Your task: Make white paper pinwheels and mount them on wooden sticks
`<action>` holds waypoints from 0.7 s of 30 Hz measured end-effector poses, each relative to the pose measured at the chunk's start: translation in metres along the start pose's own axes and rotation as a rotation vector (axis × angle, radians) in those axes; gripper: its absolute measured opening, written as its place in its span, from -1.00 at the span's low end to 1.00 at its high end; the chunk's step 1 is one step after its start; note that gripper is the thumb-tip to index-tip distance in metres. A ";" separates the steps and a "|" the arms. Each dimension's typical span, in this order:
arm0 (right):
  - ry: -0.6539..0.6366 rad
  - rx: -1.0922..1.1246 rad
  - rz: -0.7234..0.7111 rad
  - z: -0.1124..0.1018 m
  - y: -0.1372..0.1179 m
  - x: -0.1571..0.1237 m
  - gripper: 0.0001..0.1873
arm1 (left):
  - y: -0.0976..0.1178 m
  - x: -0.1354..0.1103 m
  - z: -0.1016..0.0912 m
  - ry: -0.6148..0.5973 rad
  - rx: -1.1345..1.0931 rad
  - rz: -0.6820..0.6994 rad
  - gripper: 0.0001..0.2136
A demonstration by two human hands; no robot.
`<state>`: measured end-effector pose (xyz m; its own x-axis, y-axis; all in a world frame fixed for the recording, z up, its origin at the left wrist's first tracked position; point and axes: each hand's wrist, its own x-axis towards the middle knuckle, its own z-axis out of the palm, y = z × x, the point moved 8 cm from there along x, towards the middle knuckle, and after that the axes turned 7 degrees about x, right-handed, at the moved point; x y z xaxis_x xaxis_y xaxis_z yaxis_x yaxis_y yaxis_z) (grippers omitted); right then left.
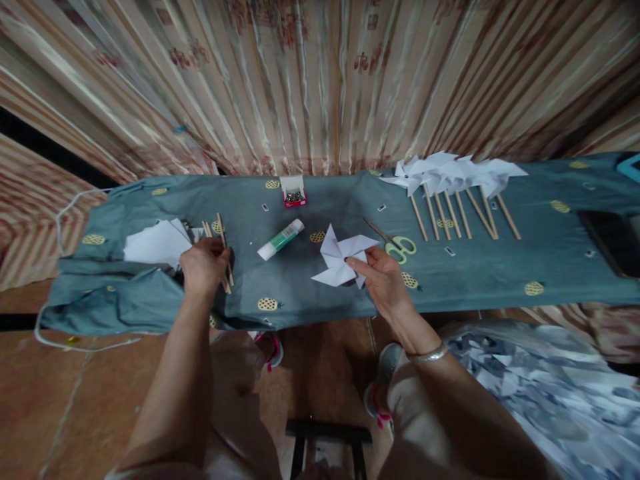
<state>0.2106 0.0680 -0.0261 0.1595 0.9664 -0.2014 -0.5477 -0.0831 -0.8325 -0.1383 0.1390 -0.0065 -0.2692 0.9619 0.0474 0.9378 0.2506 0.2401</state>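
A white paper pinwheel [341, 260] is pinched at its centre and right blade by my right hand [385, 277], whose thumb lies on top. At the left of the cloth, my left hand [204, 265] is closed over a few thin wooden sticks [223, 233]. Its fingertips are partly hidden, and it appears to grip one of them. White paper pieces [156, 243] lie in a pile just left of that hand. Between my hands rests a green and white glue stick [281, 240]. Scissors with light green handles [400, 248] lie just beyond my right hand.
Several finished pinwheels on sticks [450, 177] lie overlapped at the back right. A small open red box [293, 192] holds metal pins. On the right is a dark phone [610, 241]. A clear bag of paper pieces [540, 387] stands below the table edge. Curtains [320, 80] hang behind.
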 end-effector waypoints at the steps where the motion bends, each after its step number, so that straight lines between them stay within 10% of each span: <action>1: 0.005 0.006 -0.003 -0.001 -0.001 0.000 -0.67 | -0.002 0.000 -0.005 0.027 -0.046 -0.041 -0.69; 7: 0.022 -0.015 -0.024 -0.006 -0.013 -0.001 -0.63 | 0.025 -0.033 -0.035 0.186 -0.648 -0.064 -0.81; 15: 0.016 -0.015 0.050 -0.021 -0.026 -0.007 -0.70 | 0.143 -0.190 0.073 -0.933 -1.385 -0.319 -0.59; 21: 0.015 -0.051 0.154 -0.031 -0.019 -0.021 -0.69 | 0.144 -0.221 0.109 -1.034 -1.410 -0.442 -0.54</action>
<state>0.2434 0.0411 -0.0222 0.0893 0.9375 -0.3363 -0.5242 -0.2429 -0.8163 0.0801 -0.0251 -0.0875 0.3274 0.6664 -0.6699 -0.1785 0.7398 0.6487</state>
